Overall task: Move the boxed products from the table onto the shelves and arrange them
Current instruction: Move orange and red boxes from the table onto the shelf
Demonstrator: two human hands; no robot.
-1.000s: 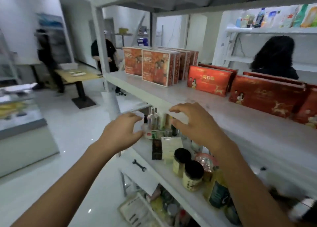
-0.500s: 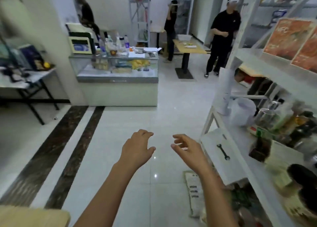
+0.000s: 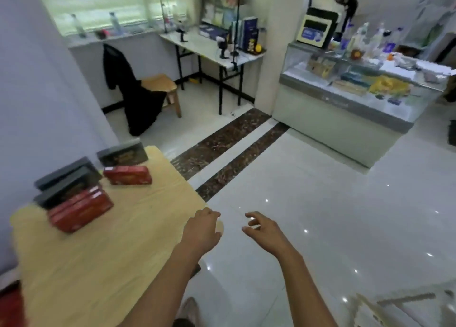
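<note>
1. Your view has turned away from the shelves; half a second ago they stood at your right with the orange boxes, and now they are out of the picture.
2. The wooden table [image 3: 103, 252] now fills the lower left, where before only its corner showed.
3. The boxed products are on this table: a lone red box [image 3: 128, 175] lies near the far edge, with a dark box [image 3: 122, 154] just behind it.
4. Nearer to you, red boxes [image 3: 80, 209] lie in a stack, touching the dark grey boxes [image 3: 65, 181] behind them.
5. Your left hand [image 3: 202, 231] is over the right edge of the table, fingers loosely curled, holding nothing, as before.
6. Your right hand [image 3: 265, 230] hangs over the white floor [image 3: 333, 215], fingers spread and bent, also empty.
7. The glass display counter [image 3: 345, 99] has moved from the middle to the upper right.
8. A folding table [image 3: 209, 47] and a wooden stool [image 3: 162, 85] with black cloth now appear at the back.
</note>
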